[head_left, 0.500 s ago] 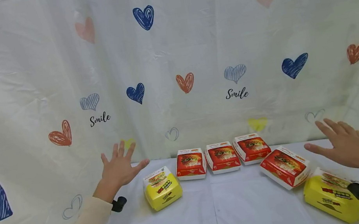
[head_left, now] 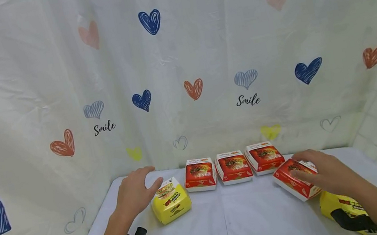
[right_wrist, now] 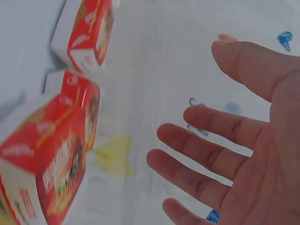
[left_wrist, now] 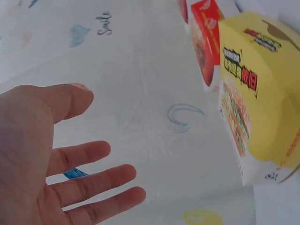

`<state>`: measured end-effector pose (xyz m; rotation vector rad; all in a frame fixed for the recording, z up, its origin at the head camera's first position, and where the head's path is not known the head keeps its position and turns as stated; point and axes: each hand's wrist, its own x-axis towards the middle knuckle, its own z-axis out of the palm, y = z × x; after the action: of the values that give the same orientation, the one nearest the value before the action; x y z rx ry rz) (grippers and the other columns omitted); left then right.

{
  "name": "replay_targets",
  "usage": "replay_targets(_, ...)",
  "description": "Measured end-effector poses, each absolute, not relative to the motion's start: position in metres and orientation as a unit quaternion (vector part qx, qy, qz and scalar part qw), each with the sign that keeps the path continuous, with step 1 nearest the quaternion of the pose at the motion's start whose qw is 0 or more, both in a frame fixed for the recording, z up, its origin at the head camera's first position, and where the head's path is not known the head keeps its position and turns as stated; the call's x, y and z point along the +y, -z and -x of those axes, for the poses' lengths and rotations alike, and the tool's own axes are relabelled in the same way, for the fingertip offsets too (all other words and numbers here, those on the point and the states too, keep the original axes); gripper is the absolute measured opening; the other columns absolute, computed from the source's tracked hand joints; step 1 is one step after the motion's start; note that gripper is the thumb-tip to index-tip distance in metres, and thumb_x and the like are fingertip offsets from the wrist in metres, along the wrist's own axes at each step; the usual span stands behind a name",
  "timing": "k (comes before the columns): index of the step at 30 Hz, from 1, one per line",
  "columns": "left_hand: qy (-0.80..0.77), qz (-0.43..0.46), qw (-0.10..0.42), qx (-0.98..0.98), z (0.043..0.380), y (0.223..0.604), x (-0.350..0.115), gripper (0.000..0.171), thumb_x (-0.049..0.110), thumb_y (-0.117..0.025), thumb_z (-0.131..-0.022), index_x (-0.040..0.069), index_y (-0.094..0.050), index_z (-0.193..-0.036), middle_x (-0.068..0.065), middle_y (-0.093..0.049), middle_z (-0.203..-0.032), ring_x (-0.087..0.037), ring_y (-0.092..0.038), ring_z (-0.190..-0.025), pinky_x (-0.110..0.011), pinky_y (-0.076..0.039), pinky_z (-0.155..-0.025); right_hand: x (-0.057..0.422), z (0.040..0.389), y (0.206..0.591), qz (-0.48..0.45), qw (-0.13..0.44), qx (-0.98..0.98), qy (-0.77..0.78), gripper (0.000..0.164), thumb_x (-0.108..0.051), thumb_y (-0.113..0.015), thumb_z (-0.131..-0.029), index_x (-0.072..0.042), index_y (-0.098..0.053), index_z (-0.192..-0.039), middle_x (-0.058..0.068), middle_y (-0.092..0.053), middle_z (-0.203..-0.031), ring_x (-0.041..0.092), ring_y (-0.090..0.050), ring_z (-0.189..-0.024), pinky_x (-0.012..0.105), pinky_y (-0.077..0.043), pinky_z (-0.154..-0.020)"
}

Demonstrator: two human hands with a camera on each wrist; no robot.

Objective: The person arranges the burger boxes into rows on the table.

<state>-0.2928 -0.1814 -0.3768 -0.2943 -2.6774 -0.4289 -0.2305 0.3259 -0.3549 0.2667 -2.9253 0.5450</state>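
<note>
Both hands were spread, fingers apart, holding nothing. The left hand (head_left: 134, 193) hovered at nine o'clock of the yellow box (head_left: 170, 200), poised beside it; the right hand (head_left: 327, 175) hung above the tilted red box (head_left: 295, 184) on the surface (head_left: 229, 227).

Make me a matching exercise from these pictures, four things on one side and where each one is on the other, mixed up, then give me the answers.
Things:
1. left hand
2. right hand
3. yellow box with a black strap in front of it
4. middle red box of the back row

Places:
A. over the tilted red box
B. at the table's near right edge
C. beside the yellow box on the left
D. between two other red boxes

Pairs: 1-C, 2-A, 3-B, 4-D
</note>
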Motion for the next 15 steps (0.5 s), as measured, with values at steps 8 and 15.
replay_targets(8,0.286,0.095,0.268,-0.915,0.285,0.396,-0.174,0.018,0.034,-0.072,-0.094,0.017,-0.071,-0.099,0.003,-0.071,-0.089,-0.014,-0.062,-0.079,-0.029,-0.051,-0.069,0.244,0.237,0.367,-0.161,0.127,-0.94,-0.272,0.02,-0.041,-0.071,-0.096,-0.023,-0.069,-0.104,-0.015,-0.07,-0.089,0.005,-0.064,-0.088,0.031,-0.053,-0.077)
replay_targets(15,0.34,0.062,0.252,-0.904,0.286,0.417,-0.173,0.013,0.03,-0.072,-0.094,0.017,-0.069,-0.092,0.005,-0.065,-0.078,-0.013,-0.055,-0.071,-0.026,-0.047,-0.065,0.192,0.25,0.381,-0.187,0.068,-0.911,-0.361,0.014,-0.037,-0.07,-0.096,-0.023,-0.068,-0.099,-0.012,-0.069,-0.089,0.007,-0.065,-0.088,0.024,-0.054,-0.08)
